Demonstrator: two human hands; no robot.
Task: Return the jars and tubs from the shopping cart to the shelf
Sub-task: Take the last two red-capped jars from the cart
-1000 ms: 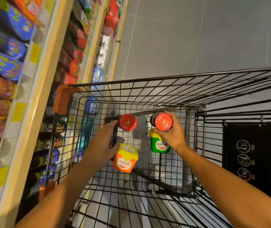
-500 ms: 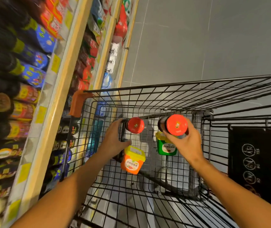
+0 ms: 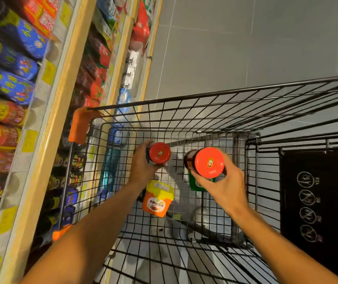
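Observation:
Both my hands are inside the black wire shopping cart [image 3: 184,103]. My left hand [image 3: 141,167] is wrapped around a dark jar with a red lid [image 3: 159,153]. My right hand [image 3: 223,186] grips a second red-lidded jar [image 3: 209,162], held higher than the first and nearer the camera. On the cart floor stands an orange tub with a yellow lid [image 3: 157,199], just below my left wrist. A green tub [image 3: 196,184] is mostly hidden behind my right hand and its jar.
Wooden-edged store shelves [image 3: 47,124] packed with bottles and packets run along the left, close against the cart's side. The cart's folded black child-seat flap [image 3: 315,201] is at the right. Grey tiled floor [image 3: 246,42] lies beyond the cart.
Both jars have risen from the cart floor, the right one more, and it now covers most of the green tub. The view has shifted, showing more shelf.

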